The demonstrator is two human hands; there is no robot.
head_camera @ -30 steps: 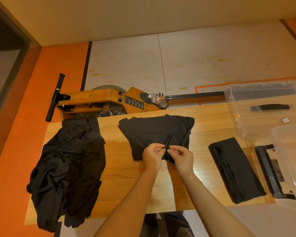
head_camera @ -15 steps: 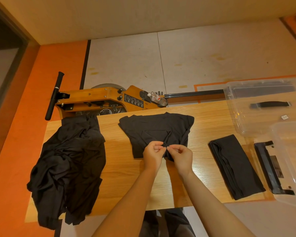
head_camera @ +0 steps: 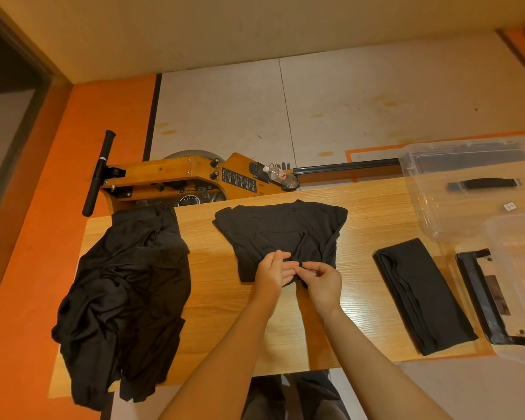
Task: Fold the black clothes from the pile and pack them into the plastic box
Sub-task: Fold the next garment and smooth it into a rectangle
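A black garment (head_camera: 281, 234) lies spread in the middle of the wooden table (head_camera: 219, 301). At its near edge my left hand (head_camera: 270, 274) and my right hand (head_camera: 323, 281) sit close together, both pinching the fabric hem. The pile of black clothes (head_camera: 125, 298) covers the table's left end and hangs over the front edge. A folded black garment (head_camera: 425, 295) lies to the right. The clear plastic box (head_camera: 522, 286) stands at the far right edge, with its clear lid (head_camera: 467, 189) behind it.
An orange rowing machine (head_camera: 179, 180) with a black handle and a water bottle (head_camera: 281, 177) stands on the floor behind the table. A black latch piece (head_camera: 485, 298) of the box shows beside the folded garment. My legs show below the table's front edge.
Both hands stay pinching the hem at the same spot. The fingers have shifted slightly along the fabric, the left hand's fingers now straighter. The camera view has tilted a little.
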